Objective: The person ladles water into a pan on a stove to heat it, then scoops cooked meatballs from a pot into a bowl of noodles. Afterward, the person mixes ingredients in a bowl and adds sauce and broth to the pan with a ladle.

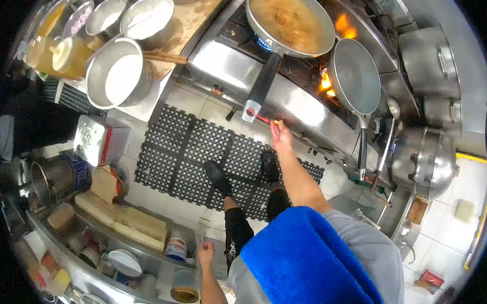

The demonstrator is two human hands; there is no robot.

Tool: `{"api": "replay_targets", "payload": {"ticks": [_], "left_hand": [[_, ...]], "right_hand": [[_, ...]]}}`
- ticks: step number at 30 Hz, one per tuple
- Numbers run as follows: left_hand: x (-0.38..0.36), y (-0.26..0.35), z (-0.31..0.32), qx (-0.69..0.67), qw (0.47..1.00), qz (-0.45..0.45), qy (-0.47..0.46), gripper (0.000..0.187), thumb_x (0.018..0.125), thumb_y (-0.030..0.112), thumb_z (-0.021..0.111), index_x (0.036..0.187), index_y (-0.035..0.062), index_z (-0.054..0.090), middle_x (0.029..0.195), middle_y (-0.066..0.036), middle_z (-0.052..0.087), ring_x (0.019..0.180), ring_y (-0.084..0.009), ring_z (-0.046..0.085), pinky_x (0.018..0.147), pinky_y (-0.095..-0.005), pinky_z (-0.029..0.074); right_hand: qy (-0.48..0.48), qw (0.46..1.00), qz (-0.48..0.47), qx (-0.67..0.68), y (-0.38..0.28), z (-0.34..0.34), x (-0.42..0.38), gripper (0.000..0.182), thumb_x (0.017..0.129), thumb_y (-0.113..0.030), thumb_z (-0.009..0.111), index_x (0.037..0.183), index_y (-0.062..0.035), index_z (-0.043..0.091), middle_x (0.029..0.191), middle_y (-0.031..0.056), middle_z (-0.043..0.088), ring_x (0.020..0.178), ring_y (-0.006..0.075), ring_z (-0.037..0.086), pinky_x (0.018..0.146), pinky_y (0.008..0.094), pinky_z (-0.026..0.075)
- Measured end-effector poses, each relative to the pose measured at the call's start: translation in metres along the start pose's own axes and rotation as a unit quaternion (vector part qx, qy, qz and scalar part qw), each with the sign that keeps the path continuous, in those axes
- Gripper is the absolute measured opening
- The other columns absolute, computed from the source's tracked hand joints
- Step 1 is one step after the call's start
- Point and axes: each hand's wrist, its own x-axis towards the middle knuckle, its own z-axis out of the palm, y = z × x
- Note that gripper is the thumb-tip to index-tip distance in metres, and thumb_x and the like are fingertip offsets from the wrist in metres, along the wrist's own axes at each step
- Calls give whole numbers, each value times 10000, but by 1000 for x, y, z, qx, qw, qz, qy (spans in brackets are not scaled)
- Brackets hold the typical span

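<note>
My right hand [281, 136] reaches to the stove's front edge, its fingertips closed at a small red and orange piece [275, 122] below the handle of the large frying pan [289, 22]. I cannot tell what that piece is. The frying pan holds bubbling brownish-golden liquid over a blue flame. Beside it, an empty grey pan [355, 76] sits tilted over an orange flame. My left hand [206, 253] hangs low by the counter with curled fingers, close to a white-and-blue tub [176, 248]; what its fingers hold, if anything, is hidden.
Metal pots with white contents [124, 78] and squeeze bottles [71, 57] stand on the worktop at upper left. A black perforated mat [187, 154] lies underfoot. A ladle [385, 147] and a large steel pot [423, 162] are at right. Shelves with dishes [125, 263] line the lower left.
</note>
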Motion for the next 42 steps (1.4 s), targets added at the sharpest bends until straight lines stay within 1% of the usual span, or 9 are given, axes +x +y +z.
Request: {"api": "replay_targets", "payload": {"ticks": [2,5,8,14,17,23,28,34,42], "left_hand": [[11,-34,0,-38,998,10,-50,214,839,214,658,860,19,573,732,-47,607,591,-131,571,527,-243,466],[-12,13,20,87,994,40,-47,247,831,222,675,901,13,566,749,-64,606,612,-136,584,565,-250,485],[-3,24,43,-7,999,5,-53,285,827,222,687,964,8,557,760,-75,616,613,-137,583,600,-255,489],[6,85,57,-26,994,88,-58,327,820,200,693,1037,1,551,841,-112,637,646,-144,590,613,-263,484],[8,102,50,4,994,91,-64,348,801,194,709,1033,-11,551,864,-112,641,662,-142,597,614,-276,485],[16,71,33,26,994,98,-52,368,769,197,740,1004,-17,556,745,-53,625,639,-120,575,599,-260,464],[9,60,30,37,997,61,-44,342,755,178,754,971,-5,561,732,-41,608,639,-105,561,586,-242,453],[10,48,44,82,992,76,-60,371,752,194,760,994,2,554,807,-65,638,695,-121,577,631,-257,470],[17,83,46,38,990,106,-80,406,747,213,767,1007,-6,544,815,-74,650,687,-132,581,633,-256,473]], "right_hand": [[32,999,-39,-5,1,10,-8,163,872,-25,588,980,47,489,971,142,582,961,285,604,909,396,533],[30,999,-35,-14,1,9,-7,174,856,-17,610,959,42,483,940,137,585,944,287,606,894,397,544],[41,997,-60,-26,6,8,-2,199,831,-5,640,943,30,480,948,139,586,937,311,607,883,414,546],[48,993,-103,-18,12,12,-7,257,827,-27,653,999,38,474,958,152,587,889,304,629,832,389,571],[18,998,-52,-34,7,11,-14,320,831,-97,676,1036,19,459,1034,175,559,992,349,588,921,447,501],[-50,994,14,-94,-11,2,-26,387,854,-169,661,1115,-2,430,1160,187,498,1094,333,543,969,420,464],[-44,997,-36,-61,5,-8,-4,229,828,-97,680,980,-44,517,1005,96,612,962,275,620,929,378,491],[-9,997,-41,-61,5,-1,-7,260,806,-68,699,996,-37,524,985,119,631,961,277,624,911,389,501],[-56,976,49,-203,-20,-77,-56,393,827,-311,691,1079,-43,551,1077,84,604,978,250,612,875,405,492]]}}
